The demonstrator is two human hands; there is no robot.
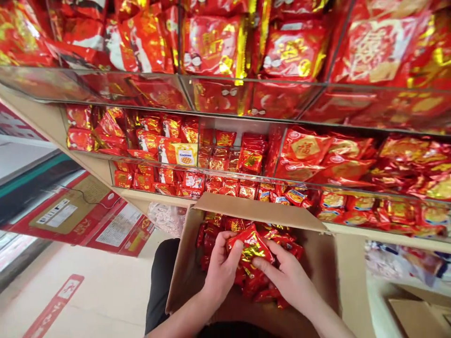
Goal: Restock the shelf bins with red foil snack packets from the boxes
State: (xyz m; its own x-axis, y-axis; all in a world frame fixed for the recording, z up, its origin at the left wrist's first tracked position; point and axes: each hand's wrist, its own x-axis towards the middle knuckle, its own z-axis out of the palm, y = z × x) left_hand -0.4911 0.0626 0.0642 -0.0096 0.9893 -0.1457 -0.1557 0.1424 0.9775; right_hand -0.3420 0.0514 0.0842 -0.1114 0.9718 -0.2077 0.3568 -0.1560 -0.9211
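Observation:
Over an open cardboard box (278,209), my left hand (223,263) and my right hand (285,272) hold a red candy packet (251,246) with shiny gold print between them. The left thumb presses on its near left side, while the right fingers and thumb grip its right edge. Below lie many similar red packets (260,284) heaped in the box, partly hidden by my hands. Whether more than one packet is in my grip, I cannot tell.
Shelves with clear dividers rise ahead, full of red packets (303,145). A yellow cookies packet (186,154) stands out among them. Left on the floor is a red and brown carton (81,216); a clear plastic bag (167,218) sits by the box. Another cardboard box (419,312) is at lower right.

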